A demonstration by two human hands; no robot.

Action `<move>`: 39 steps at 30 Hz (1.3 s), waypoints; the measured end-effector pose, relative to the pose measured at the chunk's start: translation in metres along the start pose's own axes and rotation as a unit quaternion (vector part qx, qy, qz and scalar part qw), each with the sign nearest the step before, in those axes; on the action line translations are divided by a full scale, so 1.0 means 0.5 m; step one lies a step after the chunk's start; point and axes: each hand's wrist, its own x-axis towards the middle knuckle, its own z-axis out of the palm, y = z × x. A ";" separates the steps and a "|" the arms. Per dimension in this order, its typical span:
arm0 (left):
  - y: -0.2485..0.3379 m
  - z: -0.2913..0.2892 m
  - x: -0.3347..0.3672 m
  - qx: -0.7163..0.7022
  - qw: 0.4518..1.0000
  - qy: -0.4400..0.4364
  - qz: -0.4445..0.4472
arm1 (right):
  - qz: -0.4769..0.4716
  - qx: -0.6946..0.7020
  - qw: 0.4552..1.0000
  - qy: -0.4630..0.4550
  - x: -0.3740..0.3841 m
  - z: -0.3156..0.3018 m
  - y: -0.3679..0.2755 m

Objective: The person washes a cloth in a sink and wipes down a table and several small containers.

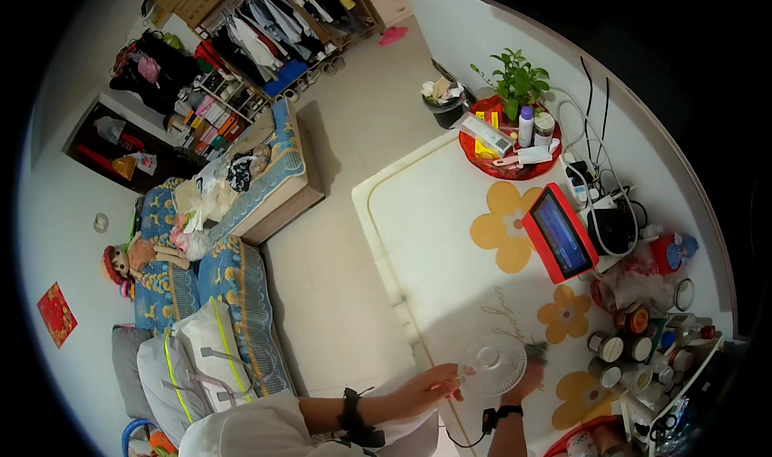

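A round, clear, ribbed dish or lid (497,364) is held tilted over the near edge of the table. My left hand (434,389) closes its fingers on the left rim, coming in from the lower left. Partly behind the clear piece, my right hand (523,383) is closed beside its right edge. A small dark, blurred thing (536,349) shows at the right fingertips; its kind is too unclear to name. Both wrists wear black straps.
The white table (418,208) has yellow flower prints. A red-framed tablet (560,233) stands on the right, near a red tray (490,171) of bottles and a plant (515,81). Jars (605,346) crowd the right side. A blue-covered sofa (233,272) stands left.
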 end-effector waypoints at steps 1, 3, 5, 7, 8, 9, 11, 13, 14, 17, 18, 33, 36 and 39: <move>0.002 0.000 0.002 0.002 1.000 -0.006 0.005 | -0.001 0.257 0.965 -0.051 0.000 0.048 0.002; -0.007 -0.006 0.012 -0.044 0.998 -0.036 0.016 | -0.006 0.495 0.865 -0.085 0.005 0.130 0.026; -0.031 0.000 0.027 -0.041 0.999 -0.034 0.003 | -0.078 0.407 0.905 -0.101 0.017 0.112 0.034; -0.045 -0.019 0.013 -0.040 0.999 -0.001 -0.020 | -0.052 0.235 0.969 -0.052 -0.004 0.051 0.015; -0.046 -0.031 -0.004 -0.024 1.000 -0.005 -0.006 | -0.003 0.082 0.997 0.012 -0.022 -0.005 -0.009; -0.042 -0.031 -0.006 -0.007 0.999 -0.030 0.014 | 0.069 0.078 0.992 0.077 -0.028 -0.035 0.023; -0.038 -0.028 0.001 0.006 0.999 -0.045 0.010 | 0.171 0.011 0.962 0.214 -0.052 -0.046 0.156; -0.038 -0.028 -0.006 0.014 0.999 -0.047 -0.008 | 0.197 -0.054 0.940 0.272 -0.084 -0.042 0.215; -0.030 -0.034 -0.015 0.019 0.999 -0.034 -0.018 | 0.267 0.054 0.925 0.266 -0.095 -0.048 0.201; -0.054 -0.054 -0.040 0.031 0.999 -0.009 -0.021 | 0.264 0.093 0.938 0.205 -0.101 -0.041 0.123; -0.066 -0.061 -0.049 0.039 0.999 0.001 -0.011 | 0.189 0.024 0.970 0.154 -0.104 -0.025 0.098; -0.082 -0.135 -0.115 0.023 0.996 0.018 -0.089 | 0.227 0.137 0.959 0.099 -0.168 -0.056 -0.038; -0.103 -0.146 -0.104 0.120 0.987 -0.023 -0.104 | 0.314 0.082 0.941 0.096 -0.231 0.004 0.117; -0.122 -0.137 -0.099 0.076 0.989 -0.031 -0.120 | 0.168 0.092 0.971 0.144 -0.248 0.046 0.033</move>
